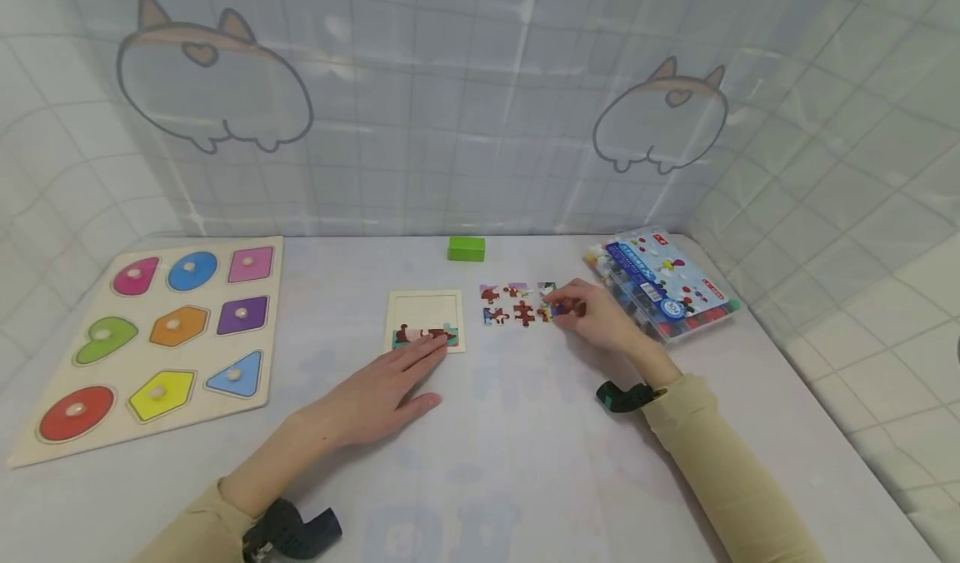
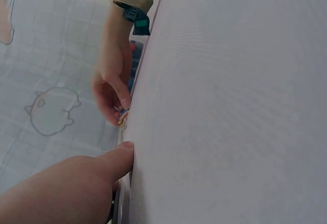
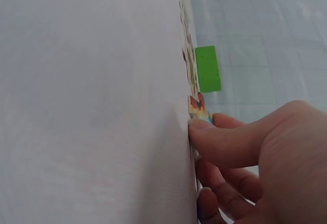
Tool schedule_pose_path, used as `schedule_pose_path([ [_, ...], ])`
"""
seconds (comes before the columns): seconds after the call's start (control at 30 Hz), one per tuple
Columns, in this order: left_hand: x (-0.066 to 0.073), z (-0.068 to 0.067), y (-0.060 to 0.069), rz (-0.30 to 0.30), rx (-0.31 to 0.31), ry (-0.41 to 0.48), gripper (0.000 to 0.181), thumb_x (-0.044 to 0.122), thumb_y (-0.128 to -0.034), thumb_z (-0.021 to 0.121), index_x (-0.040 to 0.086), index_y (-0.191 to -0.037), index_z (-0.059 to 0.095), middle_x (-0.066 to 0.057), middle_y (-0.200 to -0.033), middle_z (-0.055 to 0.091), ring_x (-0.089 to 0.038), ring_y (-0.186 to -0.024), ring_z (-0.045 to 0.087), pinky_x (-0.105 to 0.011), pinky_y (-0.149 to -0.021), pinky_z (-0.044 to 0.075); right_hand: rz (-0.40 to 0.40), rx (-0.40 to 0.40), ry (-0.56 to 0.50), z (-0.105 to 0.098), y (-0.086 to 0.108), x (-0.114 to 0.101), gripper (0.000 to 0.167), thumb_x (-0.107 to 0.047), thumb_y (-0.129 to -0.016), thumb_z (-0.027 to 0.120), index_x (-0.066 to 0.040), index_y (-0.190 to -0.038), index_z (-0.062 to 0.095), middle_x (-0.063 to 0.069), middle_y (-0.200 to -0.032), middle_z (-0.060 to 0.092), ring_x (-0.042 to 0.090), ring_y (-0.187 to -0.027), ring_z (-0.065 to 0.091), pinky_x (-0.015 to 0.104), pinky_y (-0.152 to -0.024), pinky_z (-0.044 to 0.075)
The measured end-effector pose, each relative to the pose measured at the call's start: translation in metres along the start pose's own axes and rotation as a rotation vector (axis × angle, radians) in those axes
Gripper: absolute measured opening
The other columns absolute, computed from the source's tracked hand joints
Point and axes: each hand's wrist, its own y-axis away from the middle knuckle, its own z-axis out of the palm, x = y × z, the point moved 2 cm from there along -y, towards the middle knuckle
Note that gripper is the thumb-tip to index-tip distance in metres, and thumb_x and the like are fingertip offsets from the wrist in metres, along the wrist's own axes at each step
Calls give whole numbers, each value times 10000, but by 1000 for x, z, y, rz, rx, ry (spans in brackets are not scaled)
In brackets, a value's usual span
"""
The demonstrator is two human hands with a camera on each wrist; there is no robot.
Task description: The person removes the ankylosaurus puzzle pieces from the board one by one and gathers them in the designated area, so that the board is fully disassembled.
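My left hand (image 1: 378,392) lies flat with fingers extended. Its fingertips rest on the lower edge of a small wooden puzzle tray (image 1: 424,307), whose bottom part holds a brown, pink and teal picture strip (image 1: 427,333). To the right of the tray, loose jigsaw pieces (image 1: 524,313) lie in two rows. My right hand (image 1: 597,317) is at the right end of these rows. In the right wrist view, its thumb and finger pinch a colourful jigsaw piece (image 3: 201,107) at the table surface; the fingers partly cover it.
Behind the tray stands a green block (image 1: 467,249). A wooden shape board (image 1: 213,291) with knobbed pieces lies on the left. At the back right, beyond my right hand, is a clear plastic box (image 1: 667,276) of colourful parts. A patterned curtain (image 1: 450,113) hangs behind the table.
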Motion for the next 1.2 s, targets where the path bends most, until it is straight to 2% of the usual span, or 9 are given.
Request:
schedule_pose_path([
  [0.17,0,0,-1,-2,-2,0,676,434,-1028,518,97,-1575,308,-45,-1657,246,-270,-1521,246,-478,-1206,285,-14,-14,34,0,0,1,338,-27,-914,689,-74,-1249,697,101,-1076,588,195,-891,545,290,-763,473],
  [0.5,-1,0,-2,-4,-1,24,670,439,-1035,502,108,-1580,298,-33,-1661,232,-264,-1524,237,-475,-1206,284,3,-56,16,1,2,0,343,-35,-956,639,-78,-1295,675,123,-1118,562,200,-874,482,291,-727,429],
  [0.7,-1,-1,-1,-11,6,44,660,429,-1034,513,113,-1576,311,-36,-1656,247,-270,-1518,252,-486,-1192,305,-24,-45,15,1,2,0,347,-17,-945,640,-48,-1289,668,136,-1113,582,203,-885,511,287,-748,443],
  [0.9,0,-3,2,-29,-16,41,653,447,-1036,500,119,-1572,325,-30,-1661,237,-263,-1518,252,-496,-1169,338,-19,-37,26,3,3,0,347,-19,-929,652,-36,-1276,665,128,-1099,604,204,-907,551,281,-770,465],
  [1.2,-3,-9,6,-46,-30,57,603,424,-1024,537,148,-1543,401,4,-1640,299,-244,-1478,350,-493,-1135,388,-20,-36,19,2,2,-2,324,-24,-937,646,-48,-1259,677,131,-1112,587,207,-908,541,283,-765,456],
])
